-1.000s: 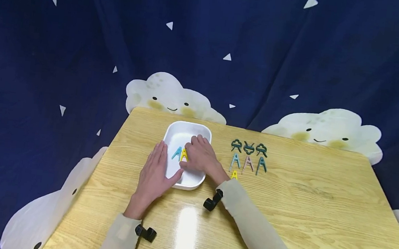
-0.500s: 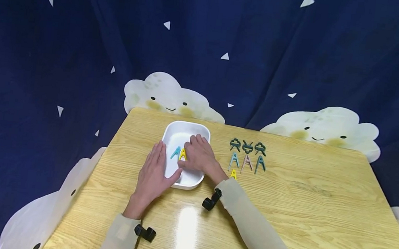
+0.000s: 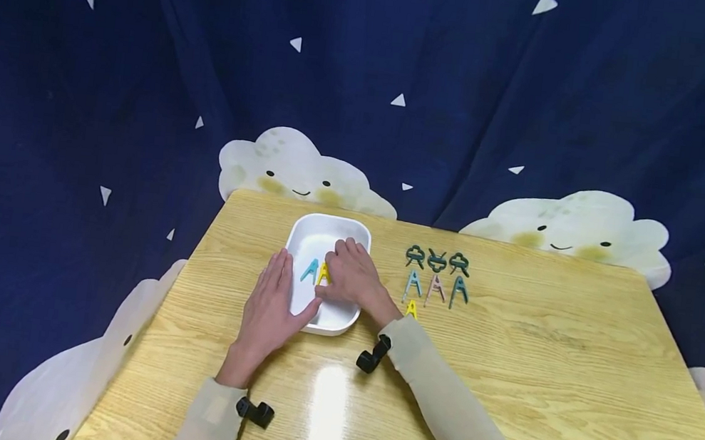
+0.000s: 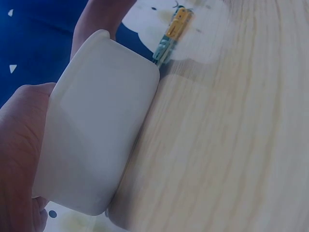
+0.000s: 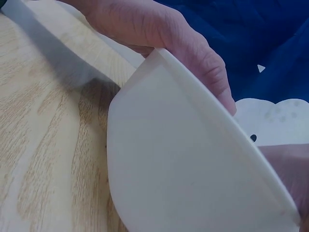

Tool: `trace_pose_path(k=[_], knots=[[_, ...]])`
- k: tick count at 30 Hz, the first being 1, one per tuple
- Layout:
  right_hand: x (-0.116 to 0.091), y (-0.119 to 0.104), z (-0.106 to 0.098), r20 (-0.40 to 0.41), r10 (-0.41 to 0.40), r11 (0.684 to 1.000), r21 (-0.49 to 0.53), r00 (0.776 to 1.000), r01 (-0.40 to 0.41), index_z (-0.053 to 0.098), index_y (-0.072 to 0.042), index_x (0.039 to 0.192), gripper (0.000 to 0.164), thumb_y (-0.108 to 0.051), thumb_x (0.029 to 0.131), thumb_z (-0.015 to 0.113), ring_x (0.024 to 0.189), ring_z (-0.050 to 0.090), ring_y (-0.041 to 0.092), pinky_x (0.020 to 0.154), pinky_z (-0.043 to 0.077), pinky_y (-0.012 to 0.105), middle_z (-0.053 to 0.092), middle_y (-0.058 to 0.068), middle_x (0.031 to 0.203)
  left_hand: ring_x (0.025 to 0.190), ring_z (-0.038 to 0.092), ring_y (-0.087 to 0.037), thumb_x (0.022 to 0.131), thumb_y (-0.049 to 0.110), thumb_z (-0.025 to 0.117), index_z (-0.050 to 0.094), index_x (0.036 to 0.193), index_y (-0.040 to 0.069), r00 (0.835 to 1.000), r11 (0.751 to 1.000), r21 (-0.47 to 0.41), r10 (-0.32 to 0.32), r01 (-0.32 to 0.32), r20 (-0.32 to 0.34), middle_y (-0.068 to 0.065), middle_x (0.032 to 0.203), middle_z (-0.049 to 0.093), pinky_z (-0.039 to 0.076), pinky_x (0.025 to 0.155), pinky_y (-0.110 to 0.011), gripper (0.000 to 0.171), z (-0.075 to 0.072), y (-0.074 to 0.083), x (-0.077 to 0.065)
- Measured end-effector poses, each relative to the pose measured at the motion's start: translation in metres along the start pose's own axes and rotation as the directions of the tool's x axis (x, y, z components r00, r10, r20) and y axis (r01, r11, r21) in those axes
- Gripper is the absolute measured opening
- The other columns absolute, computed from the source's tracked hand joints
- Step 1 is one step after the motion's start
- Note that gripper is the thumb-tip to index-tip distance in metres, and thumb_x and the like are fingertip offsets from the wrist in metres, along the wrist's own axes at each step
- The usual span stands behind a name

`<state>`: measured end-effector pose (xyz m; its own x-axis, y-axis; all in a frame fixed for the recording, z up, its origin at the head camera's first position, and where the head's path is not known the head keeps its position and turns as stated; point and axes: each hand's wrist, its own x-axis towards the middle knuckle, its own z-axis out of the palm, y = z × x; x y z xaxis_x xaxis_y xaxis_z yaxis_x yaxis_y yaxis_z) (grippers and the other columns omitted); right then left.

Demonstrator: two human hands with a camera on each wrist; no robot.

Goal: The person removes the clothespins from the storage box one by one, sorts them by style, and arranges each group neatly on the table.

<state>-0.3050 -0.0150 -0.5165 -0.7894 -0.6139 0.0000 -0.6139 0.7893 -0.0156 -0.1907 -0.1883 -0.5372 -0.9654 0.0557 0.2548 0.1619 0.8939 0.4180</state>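
Observation:
A white plastic tray [image 3: 319, 227] stands on the wooden table, with a light blue clothespin [image 3: 310, 270] and a yellow clothespin [image 3: 324, 275] side by side inside it. My left hand [image 3: 272, 305] rests along the tray's left side, its fingers straight and its thumb reaching across the near end. Inside the tray, my right hand [image 3: 353, 274] has curled fingers right beside the yellow clothespin. Whatever lies under those fingers is hidden in every view. The right wrist view shows the right hand [image 5: 164, 29] reaching over the tray's rim.
Right of the tray lie several dark green clips [image 3: 436, 260] in a row. Below them are a light blue clothespin [image 3: 413, 285], a pink clothespin [image 3: 435, 288] and a teal clothespin [image 3: 459, 291]. Another yellow clothespin [image 3: 411, 309] is partly covered by the right forearm.
Both hands, the tray and the clothespins keep nearly the same places. The head view has shifted very slightly.

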Motion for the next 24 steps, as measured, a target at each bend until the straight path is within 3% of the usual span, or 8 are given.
trace_pose_path(k=[13, 24], knots=[[-0.007, 0.0, -0.003, -0.044, -0.03, 0.999, 0.009, 0.999, 0.031, 0.063, -0.016, 0.091, 0.053, -0.067, 0.082, 0.075, 0.096, 0.039, 0.023, 0.085, 0.036, 0.035, 0.048, 0.001, 0.094, 0.16, 0.019, -0.034, 0.095, 0.064, 0.06, 0.023, 0.162, -0.006, 1.0, 1.0, 0.008, 0.012, -0.011, -0.023, -0.021, 0.172, 0.021, 0.019, 0.13, -0.047, 0.104, 0.001, 0.001, 0.0], [-0.026, 0.006, -0.017, -0.099, -0.004, 0.992, 0.123, 0.995, 0.016, 0.072, -0.009, 0.117, 0.061, -0.059, 0.081, 0.074, 0.096, 0.042, 0.021, 0.084, 0.041, 0.034, 0.058, 0.003, 0.102, 0.16, 0.018, -0.034, 0.095, 0.065, 0.059, 0.025, 0.162, -0.006, 0.999, 1.0, 0.013, 0.009, -0.009, -0.034, -0.021, 0.171, 0.022, 0.021, 0.129, -0.048, 0.104, 0.001, 0.001, 0.0]])
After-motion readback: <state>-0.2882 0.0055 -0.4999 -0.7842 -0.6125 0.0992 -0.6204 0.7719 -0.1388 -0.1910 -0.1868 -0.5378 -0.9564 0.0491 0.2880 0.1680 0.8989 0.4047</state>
